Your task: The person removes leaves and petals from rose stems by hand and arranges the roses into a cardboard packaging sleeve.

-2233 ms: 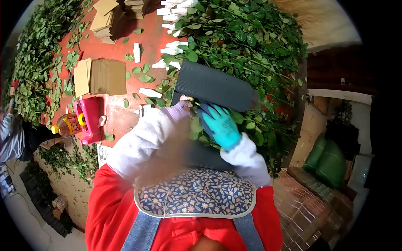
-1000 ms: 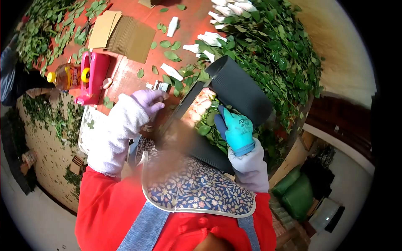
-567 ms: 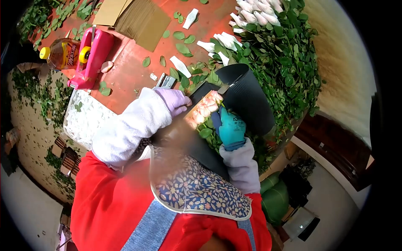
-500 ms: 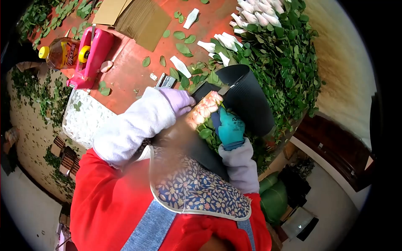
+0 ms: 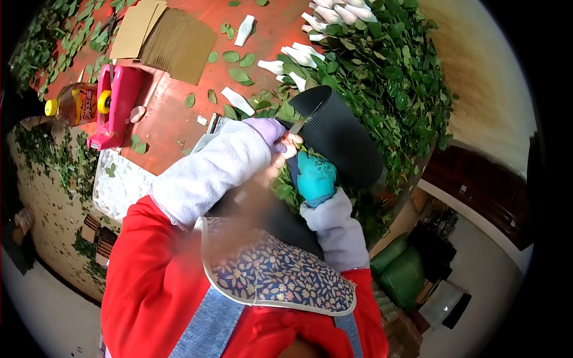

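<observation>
My left hand (image 5: 266, 129), in a lavender glove, is at the top end of the bunch of pink roses (image 5: 289, 145). Its fingers look closed, but the sleeve and hand hide what they hold. My right hand (image 5: 315, 177), in a teal and navy glove, is closed round the bunch just below the blooms, by the green leaves (image 5: 284, 190). A black ribbed sheet (image 5: 340, 137) curls up beside the bunch on the right, with a flat strip at its upper edge. More black sheet lies under the bunch, partly blurred.
Brown cardboard sheets (image 5: 179, 45), a pink tape dispenser (image 5: 119, 107) and a bottle (image 5: 77, 104) are at the left. White-netted buds (image 5: 343, 13) with leafy stems (image 5: 394, 83) fill the right. A tray of white pieces (image 5: 119, 184) sits at lower left.
My left hand has moved from beside the black sheet's left edge up to the rose heads, covering part of them. My right hand stays on the bunch. The view has shifted slightly.
</observation>
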Available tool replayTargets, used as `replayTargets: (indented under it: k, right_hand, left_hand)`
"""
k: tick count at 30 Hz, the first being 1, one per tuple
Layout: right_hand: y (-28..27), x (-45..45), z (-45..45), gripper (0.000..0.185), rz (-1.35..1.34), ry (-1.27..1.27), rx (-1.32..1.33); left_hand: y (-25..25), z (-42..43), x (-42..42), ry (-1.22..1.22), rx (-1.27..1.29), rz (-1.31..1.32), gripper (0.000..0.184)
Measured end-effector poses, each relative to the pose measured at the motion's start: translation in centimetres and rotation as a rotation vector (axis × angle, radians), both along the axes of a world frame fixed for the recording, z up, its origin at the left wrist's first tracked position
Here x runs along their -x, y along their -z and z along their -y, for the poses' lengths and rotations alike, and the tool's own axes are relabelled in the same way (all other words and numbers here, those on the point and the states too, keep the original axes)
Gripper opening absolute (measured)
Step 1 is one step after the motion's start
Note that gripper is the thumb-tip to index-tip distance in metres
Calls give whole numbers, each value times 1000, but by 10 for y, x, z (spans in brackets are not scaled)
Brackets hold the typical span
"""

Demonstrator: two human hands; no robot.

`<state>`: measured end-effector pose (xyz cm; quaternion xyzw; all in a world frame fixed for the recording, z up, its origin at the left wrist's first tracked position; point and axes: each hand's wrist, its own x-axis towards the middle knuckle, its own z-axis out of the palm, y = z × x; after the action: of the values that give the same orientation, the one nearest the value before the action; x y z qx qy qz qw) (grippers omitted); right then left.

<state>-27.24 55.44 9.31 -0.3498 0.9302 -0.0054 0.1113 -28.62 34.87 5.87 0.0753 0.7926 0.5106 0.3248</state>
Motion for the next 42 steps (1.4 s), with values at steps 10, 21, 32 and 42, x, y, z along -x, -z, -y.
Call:
replayTargets:
  k: [10,21,32,42]
  right_hand:
    - [0,-1,2,19,-30,-40,96]
    - [-6,1,1,25,55,-14,159]
    - [2,-3,-13,28,224,32,-72]
    - [15,-1,-56,40,849,702,284]
  left_hand:
    - [6,-7,9,-279,-540,852,23]
    - [-19,48,-71,-278,233,-472,19]
    - [-16,59,-90,-162,138,-390,24]
    - [-6,59,-89,-148,-25,-344,25]
